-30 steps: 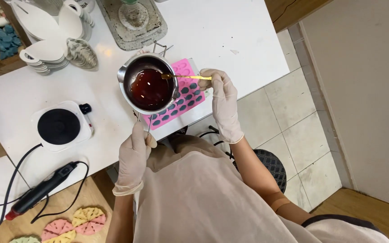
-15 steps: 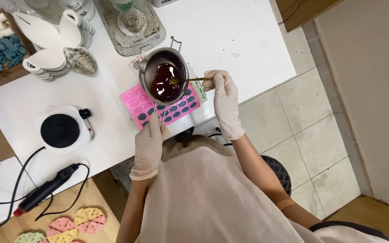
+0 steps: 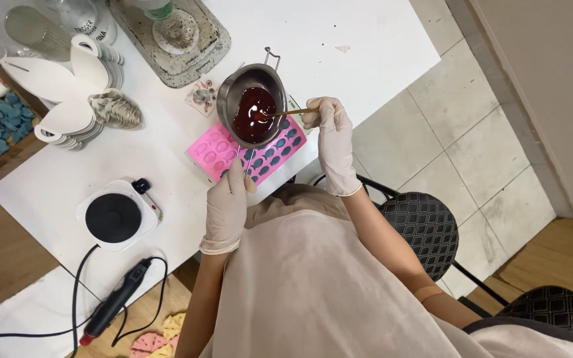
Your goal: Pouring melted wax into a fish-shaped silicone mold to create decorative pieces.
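A clear bottle's white label [image 3: 94, 26] with dark print stands far up-left of the hands, beyond the white cutouts.

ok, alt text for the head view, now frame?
Seen from overhead, a person's gloved left hand holds a small steel pouring pot of dark red liquid by its handle above a pink silicone mould tray, while the gloved right hand dips a thin wooden stick into it. A white hot plate sits on the white table.
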